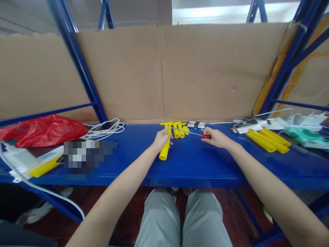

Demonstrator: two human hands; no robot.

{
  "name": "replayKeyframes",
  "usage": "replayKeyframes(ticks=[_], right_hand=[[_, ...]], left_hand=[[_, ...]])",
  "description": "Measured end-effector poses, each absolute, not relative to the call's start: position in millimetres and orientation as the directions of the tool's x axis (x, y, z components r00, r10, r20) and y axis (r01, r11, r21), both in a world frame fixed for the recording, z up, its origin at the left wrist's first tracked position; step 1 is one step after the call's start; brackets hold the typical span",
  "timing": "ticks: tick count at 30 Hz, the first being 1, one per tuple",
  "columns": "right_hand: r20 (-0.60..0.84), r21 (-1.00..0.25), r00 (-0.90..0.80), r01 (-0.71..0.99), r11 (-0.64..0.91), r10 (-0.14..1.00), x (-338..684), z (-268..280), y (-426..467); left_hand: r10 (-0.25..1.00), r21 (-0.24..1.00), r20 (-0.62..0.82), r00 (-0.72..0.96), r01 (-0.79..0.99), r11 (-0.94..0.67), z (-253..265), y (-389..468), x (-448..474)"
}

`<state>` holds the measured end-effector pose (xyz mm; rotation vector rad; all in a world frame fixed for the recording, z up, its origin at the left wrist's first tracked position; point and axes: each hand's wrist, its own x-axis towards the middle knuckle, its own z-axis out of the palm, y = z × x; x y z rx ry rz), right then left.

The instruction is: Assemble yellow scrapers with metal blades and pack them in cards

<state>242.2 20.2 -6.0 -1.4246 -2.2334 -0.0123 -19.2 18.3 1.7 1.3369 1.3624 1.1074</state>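
My left hand (162,139) is closed around a yellow tube (165,151) whose open end points toward me and whose far end carries a crosspiece. In my right hand (215,137) is the red handle of a screwdriver (190,132). Its long metal shaft reaches left to the upper part of the tube, near my left fingers; the exact contact of the tip is too small to make out. Just beyond and to the right lie more yellow tubes (181,133) with crosspieces. Several small white and black packets (196,125) rest behind them.
The blue shelf (133,161) backs onto a cardboard panel (205,75). At right lie loose yellow tubes (267,144) and a green bag (305,135). On the left are a red plastic bag (48,130), coiled white cable (113,128) and another yellow tube (46,167).
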Motion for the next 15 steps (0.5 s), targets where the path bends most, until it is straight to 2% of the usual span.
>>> replayKeyframes(ticks=[4, 7, 11, 15], right_hand=[[0.394, -0.158, -0.306, 0.906, 0.393, 0.866, 243.5, -0.6, 15.1], [0.339, -0.133, -0.341, 0.905, 0.403, 0.877, 245.1, 1.7, 13.3], [0.264, -0.209, -0.429, 0.849, 0.485, 0.864, 246.3, -1.6, 17.3], [0.378, -0.307, -0.392, 0.802, 0.513, 0.839, 247.0, -6.6, 22.7]], left_hand=[[1.0, 0.98, -0.017, -0.004, 0.197, 0.017, 2.7, 16.5, -18.7], [1.0, 0.979, -0.013, 0.003, 0.201, 0.012, 1.7, 16.9, -19.1], [1.0, 0.981, -0.004, 0.01, 0.194, 0.002, 0.2, 18.6, -19.5], [1.0, 0.98, 0.001, -0.003, 0.198, 0.0, 1.6, 17.7, -19.0]])
